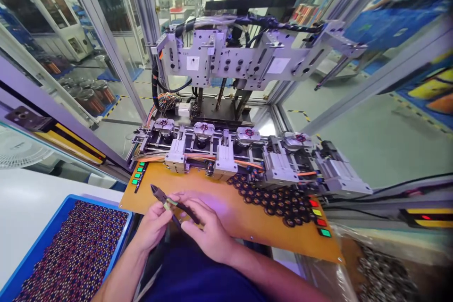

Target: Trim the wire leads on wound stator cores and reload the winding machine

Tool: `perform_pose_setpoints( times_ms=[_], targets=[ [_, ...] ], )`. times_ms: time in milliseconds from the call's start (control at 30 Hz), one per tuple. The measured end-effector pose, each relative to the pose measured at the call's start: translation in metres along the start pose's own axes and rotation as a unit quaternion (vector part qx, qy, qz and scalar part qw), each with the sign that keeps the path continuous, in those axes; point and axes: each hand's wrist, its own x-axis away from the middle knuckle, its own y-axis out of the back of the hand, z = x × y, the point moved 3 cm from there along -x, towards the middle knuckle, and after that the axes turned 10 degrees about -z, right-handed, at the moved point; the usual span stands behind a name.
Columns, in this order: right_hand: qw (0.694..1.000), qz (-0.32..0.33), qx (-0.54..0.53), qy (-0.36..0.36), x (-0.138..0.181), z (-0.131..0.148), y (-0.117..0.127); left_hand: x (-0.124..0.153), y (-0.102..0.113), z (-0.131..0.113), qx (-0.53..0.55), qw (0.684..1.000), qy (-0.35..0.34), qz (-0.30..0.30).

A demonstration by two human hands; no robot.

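Note:
A pair of dark-jawed pliers (pixel 160 194) is held over the front of the orange work plate (pixel 219 203), its jaws pointing away and to the left. My right hand (pixel 210 231) is closed around the spread dark handles. The thumb and fingers of my left hand (pixel 154 224) pinch the pliers near the joint, where a small yellow-green patch shows; whether that patch is part of the tool I cannot tell. Many round black parts (pixel 279 203) lie on the plate to the right of my hands.
Behind the plate stands a fixture row with several round holders (pixel 204 128), red-marked parts on top. A machine head (pixel 244 59) hangs above. Lit buttons (pixel 321 222) sit at both plate ends. A blue tray (pixel 69 198) of small parts stands left, a plastic-lined box (pixel 348 250) right.

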Motion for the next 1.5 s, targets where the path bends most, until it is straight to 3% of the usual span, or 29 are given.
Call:
perform_pose_setpoints(
  times_ms=[67, 133, 233, 300, 400, 533, 633, 700, 867, 1067, 1267, 1500],
  targets=[
    [0.982, 0.062, -0.130, -0.121, 0.002, 0.000, 0.002, 0.001, -0.008, -0.008, -0.001, 0.999, -0.001, 0.054],
    [0.928, 0.152, -0.257, -0.222, 0.007, -0.002, 0.000, 0.002, -0.017, -0.014, -0.005, 0.995, -0.006, 0.103],
    [0.821, 0.250, -0.417, -0.301, 0.016, -0.002, -0.007, 0.002, -0.029, -0.019, -0.020, 0.988, -0.019, 0.155],
    [0.782, 0.254, -0.475, -0.314, 0.018, -0.002, -0.012, 0.000, -0.033, -0.021, -0.040, 0.984, -0.029, 0.171],
    [0.804, 0.206, -0.482, -0.279, 0.012, 0.005, -0.011, -0.008, -0.031, -0.023, -0.099, 0.981, -0.067, 0.153],
    [0.886, 0.187, -0.368, -0.210, -0.011, 0.040, 0.023, -0.020, -0.009, -0.015, -0.206, 0.965, -0.152, 0.052],
    [0.938, 0.219, -0.203, -0.177, -0.047, 0.076, 0.061, -0.025, 0.016, 0.005, -0.299, 0.926, -0.225, -0.051],
    [0.950, 0.248, -0.113, -0.153, -0.081, 0.099, 0.080, -0.026, 0.031, 0.022, -0.357, 0.886, -0.274, -0.109],
    [0.945, 0.286, 0.018, -0.160, -0.177, 0.140, 0.082, -0.035, 0.049, 0.054, -0.461, 0.792, -0.369, -0.155],
    [0.920, 0.216, 0.187, -0.267, -0.268, 0.154, 0.048, -0.042, 0.056, 0.061, -0.517, 0.718, -0.440, -0.153],
    [0.853, 0.222, 0.306, -0.361, -0.306, 0.140, 0.020, -0.044, 0.061, 0.062, -0.529, 0.698, -0.462, -0.139],
    [0.846, 0.183, 0.328, -0.378, -0.314, 0.126, 0.013, -0.047, 0.055, 0.055, -0.524, 0.702, -0.460, -0.142]
  ],
)
